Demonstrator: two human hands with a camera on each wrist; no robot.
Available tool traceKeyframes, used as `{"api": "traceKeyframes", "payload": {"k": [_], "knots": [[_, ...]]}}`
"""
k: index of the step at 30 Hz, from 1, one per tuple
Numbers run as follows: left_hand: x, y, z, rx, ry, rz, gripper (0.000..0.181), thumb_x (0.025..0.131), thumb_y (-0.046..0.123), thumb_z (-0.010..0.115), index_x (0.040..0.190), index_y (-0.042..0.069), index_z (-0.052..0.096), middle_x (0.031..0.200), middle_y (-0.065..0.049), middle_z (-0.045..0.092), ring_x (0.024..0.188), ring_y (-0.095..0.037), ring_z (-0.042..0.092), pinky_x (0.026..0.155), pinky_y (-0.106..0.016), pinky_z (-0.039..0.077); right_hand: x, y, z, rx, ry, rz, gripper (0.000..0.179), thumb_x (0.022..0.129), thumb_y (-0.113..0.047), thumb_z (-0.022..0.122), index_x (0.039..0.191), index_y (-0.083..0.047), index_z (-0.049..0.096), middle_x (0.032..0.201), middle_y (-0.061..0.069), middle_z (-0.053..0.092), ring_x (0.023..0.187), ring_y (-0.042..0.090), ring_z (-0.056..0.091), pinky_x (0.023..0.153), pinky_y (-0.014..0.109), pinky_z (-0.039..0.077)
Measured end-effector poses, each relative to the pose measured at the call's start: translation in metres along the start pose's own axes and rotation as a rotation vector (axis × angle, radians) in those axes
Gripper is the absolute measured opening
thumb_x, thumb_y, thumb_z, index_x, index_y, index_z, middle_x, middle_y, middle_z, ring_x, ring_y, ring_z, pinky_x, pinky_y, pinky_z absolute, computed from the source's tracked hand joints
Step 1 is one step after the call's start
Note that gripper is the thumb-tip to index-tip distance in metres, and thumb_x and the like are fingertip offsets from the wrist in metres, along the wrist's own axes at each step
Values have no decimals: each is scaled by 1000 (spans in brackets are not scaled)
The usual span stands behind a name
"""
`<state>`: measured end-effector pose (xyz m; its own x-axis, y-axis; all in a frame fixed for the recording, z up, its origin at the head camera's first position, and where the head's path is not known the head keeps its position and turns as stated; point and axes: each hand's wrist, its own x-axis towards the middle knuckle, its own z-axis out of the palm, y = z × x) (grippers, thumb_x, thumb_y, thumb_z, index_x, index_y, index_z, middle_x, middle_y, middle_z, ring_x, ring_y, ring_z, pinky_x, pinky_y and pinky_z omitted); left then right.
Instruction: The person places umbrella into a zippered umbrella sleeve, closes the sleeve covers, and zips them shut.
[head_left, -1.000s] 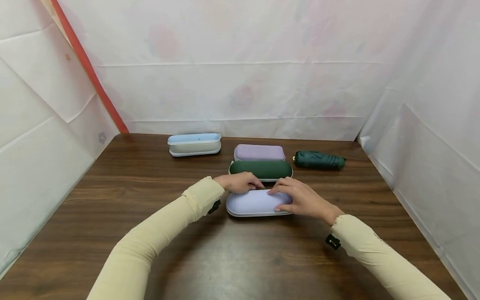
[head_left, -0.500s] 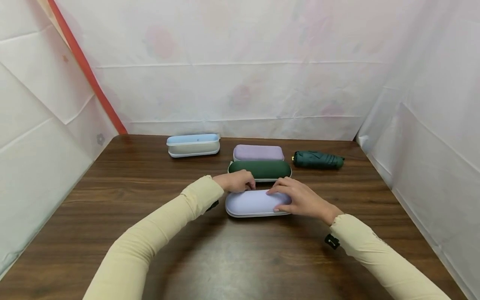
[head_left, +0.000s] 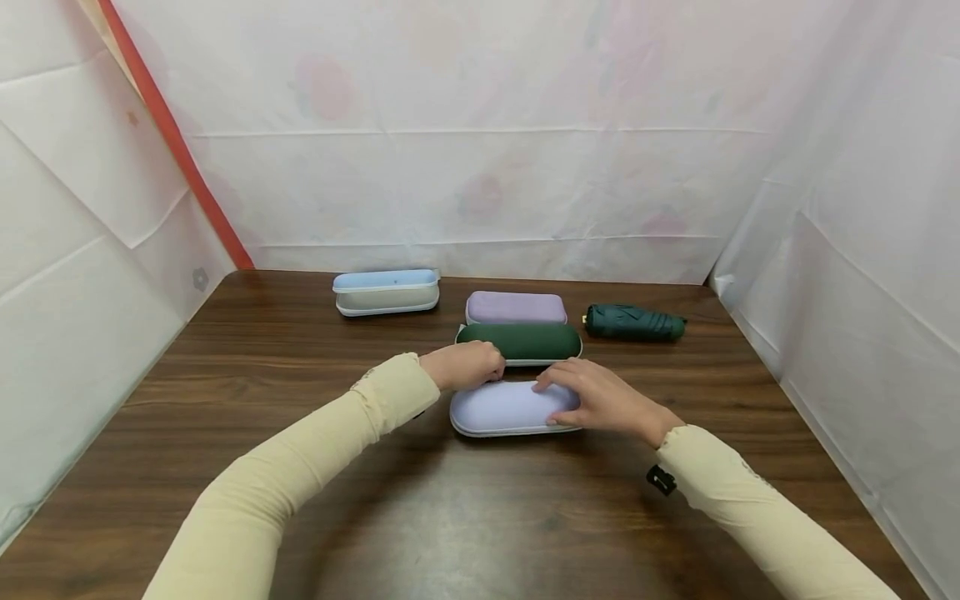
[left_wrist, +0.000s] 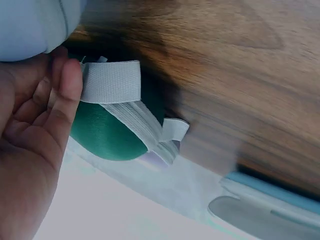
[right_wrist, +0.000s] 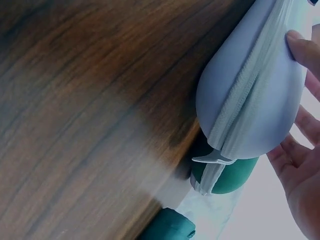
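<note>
A lavender zippered glasses case (head_left: 498, 410) lies on the table before me. My right hand (head_left: 603, 402) holds its right end, thumb on the near side and fingers over the top. At the far edge of the case, the curled fingers of my left hand (head_left: 467, 365) pinch at the zipper; the pull itself is hidden by the fingers. In the right wrist view, the two zipper tapes (right_wrist: 245, 95) stand slightly apart around the right end. Just behind lies a dark green zippered case (head_left: 525, 342), whose grey end tab (left_wrist: 112, 82) shows close to my left fingertips.
Behind the green case sits a purple case (head_left: 517, 307). A folded dark green umbrella (head_left: 633, 322) lies at the back right. At the back left stands a pale blue and grey case (head_left: 386, 293). White sheeting (head_left: 480, 167) rises behind the wooden table (head_left: 225, 400).
My left hand has slid leftward along the far edge of the lavender case, its fingers curling more closely. The right hand and the case stay in place.
</note>
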<state>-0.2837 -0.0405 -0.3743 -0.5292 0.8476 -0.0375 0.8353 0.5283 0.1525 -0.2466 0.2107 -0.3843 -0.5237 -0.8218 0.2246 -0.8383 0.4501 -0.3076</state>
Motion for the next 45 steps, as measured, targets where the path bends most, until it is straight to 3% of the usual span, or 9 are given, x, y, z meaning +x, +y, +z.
{"api": "traceKeyframes", "payload": {"k": [4,8,15,22,30,38,45], "knots": [[-8,-1,2,142,42,44,29,86,-5,58,63,11,57,67,0,56,60,-11,46,56,-27,42,1,1,-1,-23,-2,-2,39,79,-31,78,112,-15,63,115,-3,62,106,16,55,91,40,43],[-20,-3,4,290,84,66,22,89,-1,59,71,12,63,79,0,62,73,-16,57,64,-29,48,1,1,-1,-17,1,-2,38,80,-30,78,111,-15,63,114,-2,62,106,17,55,91,41,43],[-40,-9,6,392,133,104,17,88,1,62,76,13,66,80,1,62,77,-17,57,64,-29,48,0,3,-2,-24,-7,9,40,80,-31,78,115,-17,63,115,-3,62,103,15,55,87,39,45],[-63,-18,9,319,162,103,13,90,5,62,80,12,66,81,0,60,74,-15,56,63,-28,48,0,2,-5,-45,-38,23,48,81,-34,77,124,-19,63,121,0,61,108,20,56,90,44,44],[-83,-15,14,218,190,77,17,90,7,62,75,14,61,78,3,57,73,-15,55,62,-30,46,2,0,-4,-87,-59,8,51,83,-34,75,129,-17,62,120,5,63,111,24,56,93,48,42],[-88,-11,19,224,238,64,15,90,7,61,77,14,62,78,1,57,74,-15,55,65,-30,47,0,-3,-1,-100,-5,8,48,82,-34,75,126,-18,64,113,3,64,101,19,59,83,40,49],[-92,-10,20,208,264,63,16,89,6,62,75,14,59,76,2,56,70,-13,53,59,-28,44,-2,-8,1,-127,42,18,49,80,-31,78,124,-16,66,110,4,66,96,19,61,78,38,51]]}}
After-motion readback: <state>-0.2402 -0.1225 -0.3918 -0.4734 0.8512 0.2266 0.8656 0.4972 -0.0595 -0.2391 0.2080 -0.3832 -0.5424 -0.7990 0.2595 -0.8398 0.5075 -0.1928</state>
